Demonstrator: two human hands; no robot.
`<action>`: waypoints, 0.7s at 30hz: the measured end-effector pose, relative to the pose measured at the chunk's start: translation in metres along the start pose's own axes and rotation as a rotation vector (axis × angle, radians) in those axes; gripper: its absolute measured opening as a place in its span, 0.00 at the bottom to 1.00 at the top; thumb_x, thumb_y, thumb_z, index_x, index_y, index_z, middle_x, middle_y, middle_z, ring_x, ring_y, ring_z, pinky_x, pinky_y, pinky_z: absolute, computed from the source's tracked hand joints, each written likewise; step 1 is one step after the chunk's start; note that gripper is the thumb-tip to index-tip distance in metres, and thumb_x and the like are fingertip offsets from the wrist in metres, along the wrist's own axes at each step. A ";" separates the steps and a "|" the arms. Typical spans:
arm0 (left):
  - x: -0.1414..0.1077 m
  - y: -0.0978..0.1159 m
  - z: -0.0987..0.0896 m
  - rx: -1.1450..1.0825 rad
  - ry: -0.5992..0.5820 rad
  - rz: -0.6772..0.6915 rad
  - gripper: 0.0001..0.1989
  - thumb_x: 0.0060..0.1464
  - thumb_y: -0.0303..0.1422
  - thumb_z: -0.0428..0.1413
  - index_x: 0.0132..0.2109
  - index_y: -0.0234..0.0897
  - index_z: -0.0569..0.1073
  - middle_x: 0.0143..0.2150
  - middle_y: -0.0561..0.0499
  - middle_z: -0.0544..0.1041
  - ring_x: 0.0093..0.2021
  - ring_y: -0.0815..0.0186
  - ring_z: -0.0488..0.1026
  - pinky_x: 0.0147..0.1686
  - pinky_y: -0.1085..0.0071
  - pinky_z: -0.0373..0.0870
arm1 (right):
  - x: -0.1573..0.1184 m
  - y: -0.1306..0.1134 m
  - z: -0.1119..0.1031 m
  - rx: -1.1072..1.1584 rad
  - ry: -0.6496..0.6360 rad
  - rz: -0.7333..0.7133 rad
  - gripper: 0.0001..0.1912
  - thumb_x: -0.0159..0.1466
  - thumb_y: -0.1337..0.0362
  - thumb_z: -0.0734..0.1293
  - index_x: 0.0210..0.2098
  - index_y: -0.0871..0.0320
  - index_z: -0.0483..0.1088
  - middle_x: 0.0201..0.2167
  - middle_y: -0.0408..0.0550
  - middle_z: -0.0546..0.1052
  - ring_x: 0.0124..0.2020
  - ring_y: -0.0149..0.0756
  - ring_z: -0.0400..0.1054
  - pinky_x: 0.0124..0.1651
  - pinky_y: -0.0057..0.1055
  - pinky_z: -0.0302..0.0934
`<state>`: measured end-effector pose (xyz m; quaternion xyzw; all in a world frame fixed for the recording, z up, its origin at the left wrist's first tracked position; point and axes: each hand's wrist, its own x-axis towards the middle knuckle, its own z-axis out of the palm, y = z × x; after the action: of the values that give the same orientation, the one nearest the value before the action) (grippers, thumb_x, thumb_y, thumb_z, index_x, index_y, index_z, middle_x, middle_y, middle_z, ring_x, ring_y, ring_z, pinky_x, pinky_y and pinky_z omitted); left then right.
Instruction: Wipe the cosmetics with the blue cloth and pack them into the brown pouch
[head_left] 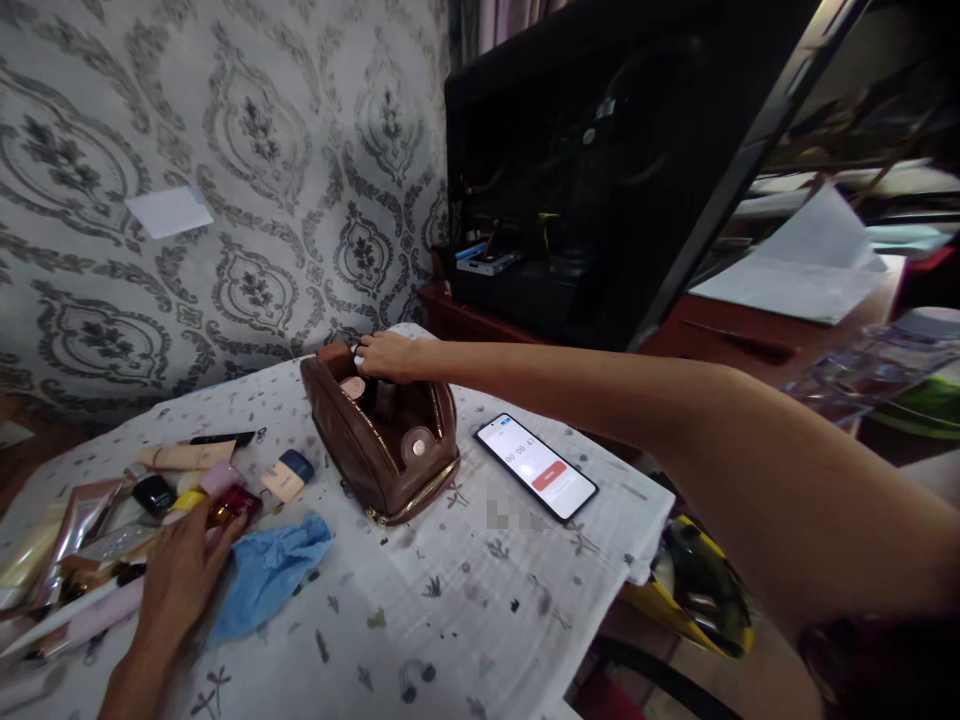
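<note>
A brown zip-up cosmetics bag (375,470) stands unzipped on the cloth, a pale round item (352,387) and other dim contents inside it. Across its far rim reaches my right hand (394,357), fingers curled down; a bit of white shows at the fingertips, too small to name. My left hand (184,560) is over the cosmetics at the left, with thumb and fingers closed around a small dark red bottle (238,502). Beside that hand lies a crumpled blue cloth (274,570). A cream bottle with a navy cap (287,476) rests between the cloth and the bag.
Several tubes and bottles, among them a rose-gold tube (86,515) and a beige tube (187,456), lie piled at left. A phone (536,467) showing a timer lies right of the bag. Behind stand a patterned wall and a large black screen (600,180). The white printed tablecloth (420,630) ends at right.
</note>
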<state>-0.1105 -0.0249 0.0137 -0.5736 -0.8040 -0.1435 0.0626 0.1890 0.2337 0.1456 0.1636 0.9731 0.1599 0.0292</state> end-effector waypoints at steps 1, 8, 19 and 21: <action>0.000 -0.001 0.001 0.004 -0.002 0.001 0.35 0.57 0.56 0.42 0.54 0.32 0.72 0.48 0.34 0.80 0.51 0.40 0.74 0.52 0.49 0.68 | -0.001 0.001 0.000 -0.022 0.011 0.004 0.15 0.64 0.76 0.62 0.48 0.65 0.74 0.54 0.62 0.75 0.56 0.47 0.67 0.53 0.39 0.63; 0.001 0.005 -0.001 -0.046 0.059 0.008 0.35 0.58 0.54 0.44 0.56 0.29 0.72 0.49 0.31 0.79 0.50 0.39 0.74 0.52 0.47 0.68 | -0.013 -0.008 -0.025 -0.004 0.091 0.063 0.12 0.66 0.75 0.63 0.43 0.63 0.77 0.48 0.59 0.78 0.47 0.43 0.71 0.43 0.34 0.63; -0.006 0.009 -0.001 -0.332 0.183 -0.044 0.23 0.54 0.42 0.61 0.54 0.37 0.73 0.53 0.40 0.78 0.54 0.48 0.72 0.57 0.50 0.65 | -0.026 -0.191 -0.015 1.084 0.474 -0.080 0.10 0.70 0.67 0.62 0.46 0.60 0.75 0.43 0.52 0.75 0.42 0.38 0.70 0.48 0.36 0.64; -0.007 0.013 -0.008 -0.410 0.209 -0.018 0.23 0.55 0.42 0.60 0.56 0.37 0.71 0.54 0.41 0.77 0.54 0.51 0.73 0.56 0.52 0.67 | -0.009 -0.218 0.015 1.609 0.448 0.101 0.10 0.65 0.67 0.69 0.46 0.58 0.75 0.44 0.50 0.75 0.39 0.34 0.70 0.46 0.33 0.66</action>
<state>-0.0963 -0.0301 0.0215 -0.5493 -0.7521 -0.3631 0.0263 0.1320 0.0399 0.0612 0.1423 0.7646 -0.5535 -0.2980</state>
